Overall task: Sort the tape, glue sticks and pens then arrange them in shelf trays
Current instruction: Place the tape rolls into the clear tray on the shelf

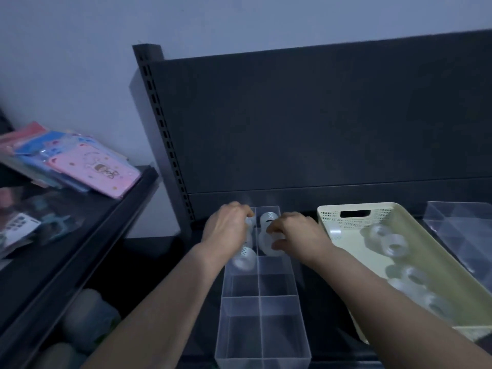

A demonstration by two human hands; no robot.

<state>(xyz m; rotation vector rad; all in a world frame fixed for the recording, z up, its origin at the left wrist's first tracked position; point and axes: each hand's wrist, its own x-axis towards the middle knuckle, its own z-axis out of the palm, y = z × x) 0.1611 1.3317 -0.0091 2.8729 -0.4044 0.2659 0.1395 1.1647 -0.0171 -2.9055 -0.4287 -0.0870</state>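
A clear divided shelf tray [262, 326] stands on the dark shelf in front of me. Its far compartments hold clear tape rolls: one at the far right [268, 217] and one lower on the left [244, 259]. My left hand [226, 230] reaches into the far left compartment, fingers curled round a tape roll that is mostly hidden. My right hand [295, 235] hovers over the right column, fingers curled on a tape roll [267, 245]. A cream basket [354, 209] to the right holds several more tape rolls [394, 245].
The dark shelf back panel [319, 123] rises behind the trays. Another clear tray [463, 230] sits at the far right. On the left, a lower shelf [80, 235] carries pink and blue packaged items [87, 166]. Rolled goods lie below at bottom left [87, 315].
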